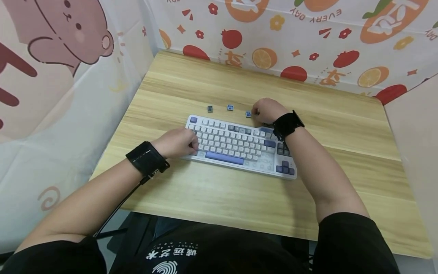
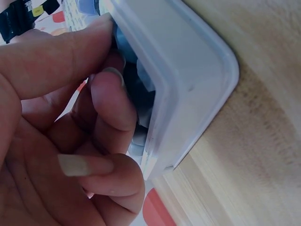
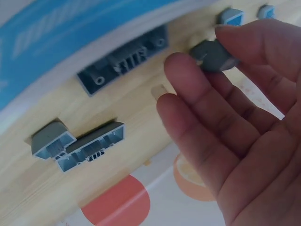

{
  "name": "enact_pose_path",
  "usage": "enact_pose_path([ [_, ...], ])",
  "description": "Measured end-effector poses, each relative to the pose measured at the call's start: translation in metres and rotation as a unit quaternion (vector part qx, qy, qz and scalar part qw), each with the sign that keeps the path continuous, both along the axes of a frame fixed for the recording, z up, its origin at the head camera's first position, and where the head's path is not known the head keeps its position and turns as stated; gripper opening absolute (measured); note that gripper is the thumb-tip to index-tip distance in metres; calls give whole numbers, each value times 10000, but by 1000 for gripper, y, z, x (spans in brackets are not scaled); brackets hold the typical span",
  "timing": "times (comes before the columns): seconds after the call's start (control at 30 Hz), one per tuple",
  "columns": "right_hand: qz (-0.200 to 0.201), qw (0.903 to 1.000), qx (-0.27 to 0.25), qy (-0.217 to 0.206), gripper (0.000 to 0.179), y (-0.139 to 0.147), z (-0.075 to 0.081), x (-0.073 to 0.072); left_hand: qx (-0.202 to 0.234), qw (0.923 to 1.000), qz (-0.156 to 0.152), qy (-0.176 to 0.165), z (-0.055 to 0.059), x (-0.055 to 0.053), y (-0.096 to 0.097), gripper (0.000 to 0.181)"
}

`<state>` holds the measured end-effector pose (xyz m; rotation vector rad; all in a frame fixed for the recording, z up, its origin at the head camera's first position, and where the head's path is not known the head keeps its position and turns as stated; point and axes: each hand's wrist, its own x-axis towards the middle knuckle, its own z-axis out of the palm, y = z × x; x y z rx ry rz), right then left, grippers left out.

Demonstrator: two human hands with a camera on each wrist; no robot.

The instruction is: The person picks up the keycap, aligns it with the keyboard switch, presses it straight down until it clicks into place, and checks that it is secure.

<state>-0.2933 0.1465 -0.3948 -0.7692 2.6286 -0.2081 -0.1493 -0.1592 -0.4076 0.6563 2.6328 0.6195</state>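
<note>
A white keyboard [image 1: 229, 144] with white, grey and blue keycaps lies on the table. My left hand [image 1: 176, 144] is at its left end, fingers bent over the lower-left keys. In the left wrist view, the thumb and forefinger tips meet the keys just inside the white case [image 2: 188, 61]; whether they pinch a keycap I cannot tell. My right hand [image 1: 270, 110] is behind the keyboard's back edge. Between its thumb and forefinger it pinches a dark grey keycap [image 3: 214, 55]. Longer loose keycaps [image 3: 123, 59] lie underside up near this hand.
Small loose keycaps [image 1: 230, 107] lie in a row behind the keyboard. Part of the keyboard's lower rows [image 1: 263, 163] shows no keycaps. Printed cloth [image 1: 246, 30] hangs along the back of the wooden table [image 1: 212, 190] and on the left side.
</note>
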Motion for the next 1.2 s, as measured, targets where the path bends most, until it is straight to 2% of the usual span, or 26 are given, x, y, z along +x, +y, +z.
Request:
enact_pose_path([
  [0.17,59,9994,-343,92,19,3,8,3,11,10000,12,8,-1,-2,1,9],
  [0.3,25,9976,-663,175,20,7,15,12,43,10000,12,42,-1,-2,1,9],
  [0.5,-3,9907,-1320,337,21,20,20,33,91,10000,-16,16,-4,-4,2,9],
  [0.67,101,9847,-1613,651,15,28,22,55,116,9999,50,34,-6,-2,1,9],
  [0.83,-7,9783,-1944,717,27,35,22,76,188,9998,93,67,-8,-2,0,10],
  [1.0,-186,9717,-2306,481,41,43,16,95,212,9997,98,105,-9,-2,-2,12],
  [1.2,-144,9681,-2442,544,48,52,9,113,254,9996,153,11,-11,-3,0,11],
])
